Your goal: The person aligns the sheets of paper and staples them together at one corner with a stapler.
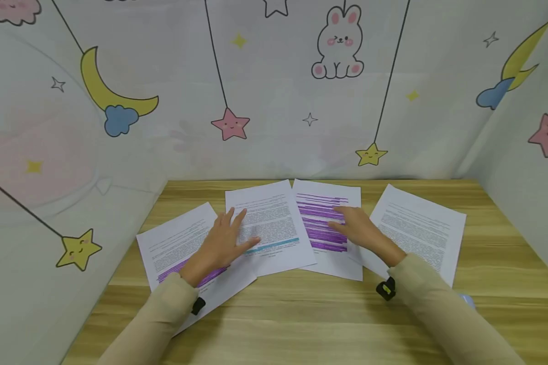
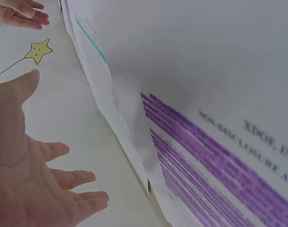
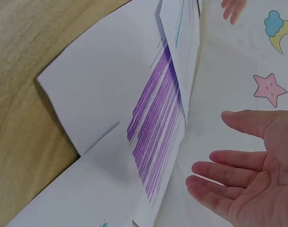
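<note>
Head view: fingers spread, the left hand (image 1: pixel 219 243) is at the left edge of the blue-striped sheet (image 1: pixel 278 223); the right hand (image 1: pixel 362 229), thumb apart, is over the purple-striped sheet (image 1: pixel 318 244) just right of the blue-striped sheet. A light, flat touch should avoid creases.

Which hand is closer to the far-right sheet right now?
Right. In the head view, the right hand crosses the far-right sheet's left edge, partly over the neighboring purple-marked sheet. The left hand is farther, partly over the blue-lined sheet's left side.
</note>
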Demonstrator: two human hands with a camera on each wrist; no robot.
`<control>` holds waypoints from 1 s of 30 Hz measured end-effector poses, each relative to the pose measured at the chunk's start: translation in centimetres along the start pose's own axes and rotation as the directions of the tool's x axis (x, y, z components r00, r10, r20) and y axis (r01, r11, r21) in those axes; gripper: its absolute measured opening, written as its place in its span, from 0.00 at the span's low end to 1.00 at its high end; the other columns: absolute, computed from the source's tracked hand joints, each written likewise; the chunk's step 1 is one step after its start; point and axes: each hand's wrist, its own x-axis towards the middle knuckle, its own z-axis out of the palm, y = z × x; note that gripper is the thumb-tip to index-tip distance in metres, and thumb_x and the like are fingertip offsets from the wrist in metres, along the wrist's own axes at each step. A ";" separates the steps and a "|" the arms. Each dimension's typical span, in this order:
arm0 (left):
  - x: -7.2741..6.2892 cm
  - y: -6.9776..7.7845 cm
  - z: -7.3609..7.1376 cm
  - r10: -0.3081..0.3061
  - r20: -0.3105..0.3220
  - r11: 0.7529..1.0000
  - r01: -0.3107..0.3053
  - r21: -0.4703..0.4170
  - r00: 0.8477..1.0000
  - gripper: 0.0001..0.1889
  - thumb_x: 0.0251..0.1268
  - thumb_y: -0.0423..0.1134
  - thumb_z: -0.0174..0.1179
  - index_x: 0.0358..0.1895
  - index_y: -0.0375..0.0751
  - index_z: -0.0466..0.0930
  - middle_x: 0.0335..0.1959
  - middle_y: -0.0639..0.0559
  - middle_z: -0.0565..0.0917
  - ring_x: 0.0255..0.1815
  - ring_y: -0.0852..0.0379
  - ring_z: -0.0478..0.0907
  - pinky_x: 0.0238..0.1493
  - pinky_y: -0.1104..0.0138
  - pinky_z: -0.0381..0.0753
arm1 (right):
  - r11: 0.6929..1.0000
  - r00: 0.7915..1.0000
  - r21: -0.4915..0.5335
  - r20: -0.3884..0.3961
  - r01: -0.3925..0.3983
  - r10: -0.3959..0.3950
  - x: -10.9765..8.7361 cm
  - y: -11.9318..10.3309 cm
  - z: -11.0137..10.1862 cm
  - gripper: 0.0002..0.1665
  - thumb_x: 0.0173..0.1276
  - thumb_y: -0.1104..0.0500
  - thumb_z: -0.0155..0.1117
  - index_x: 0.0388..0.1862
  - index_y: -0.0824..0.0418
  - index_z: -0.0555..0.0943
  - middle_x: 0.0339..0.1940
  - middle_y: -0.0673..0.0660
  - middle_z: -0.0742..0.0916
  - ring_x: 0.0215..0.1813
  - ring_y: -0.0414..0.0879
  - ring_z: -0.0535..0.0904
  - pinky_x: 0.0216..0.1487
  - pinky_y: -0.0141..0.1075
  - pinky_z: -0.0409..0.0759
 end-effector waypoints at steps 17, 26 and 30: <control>-1.5 -2.4 -1.1 -0.044 -0.036 0.999 0.045 0.002 0.998 0.48 0.69 0.65 0.55 0.77 0.31 0.52 0.74 0.25 0.56 0.73 0.25 0.51 0.70 0.34 0.56 | 0.992 0.997 0.092 -0.023 0.081 -0.079 1.9 -3.4 1.5 0.18 0.70 0.63 0.66 0.52 0.76 0.81 0.48 0.70 0.85 0.47 0.58 0.83 0.49 0.46 0.85; -2.2 -3.4 -1.3 -0.097 -0.069 0.995 0.097 0.006 0.993 0.46 0.70 0.63 0.56 0.75 0.27 0.56 0.72 0.23 0.59 0.71 0.24 0.56 0.67 0.33 0.60 | 0.990 0.996 0.113 -0.026 0.088 -0.086 2.8 -5.1 2.7 0.15 0.69 0.64 0.67 0.50 0.74 0.83 0.41 0.63 0.86 0.42 0.53 0.82 0.45 0.41 0.86; -2.5 -3.8 -1.8 -0.130 -0.085 0.991 0.133 0.024 0.988 0.45 0.71 0.64 0.53 0.73 0.26 0.58 0.71 0.23 0.61 0.70 0.24 0.58 0.67 0.34 0.62 | 0.989 0.995 0.112 -0.040 0.092 -0.088 3.2 -5.9 3.1 0.16 0.69 0.65 0.67 0.50 0.75 0.82 0.39 0.62 0.86 0.40 0.51 0.81 0.43 0.38 0.85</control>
